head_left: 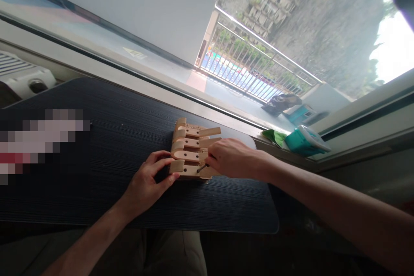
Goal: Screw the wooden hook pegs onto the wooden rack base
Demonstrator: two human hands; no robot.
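Note:
A pale wooden assembly [185,155] lies on the dark table, made of several parallel slats with rounded left ends and dark holes along them. My left hand [150,179] grips its near left corner, the thumb on the near side and the fingers at the left end. Over its right side is my right hand [223,157], closed around a thin dark metal rod [202,167], whose tip meets a hole in the nearest slat. The rod's other end is hidden in my fist, so its exact kind does not show. Some slats' right ends are covered by this hand.
The dark table [106,138] runs along a window sill. A teal container [305,140] and a green cloth [274,137] are on the sill at right. A white appliance [26,75] stands at far left, and a blurred-out item [39,138] lies on the table's left.

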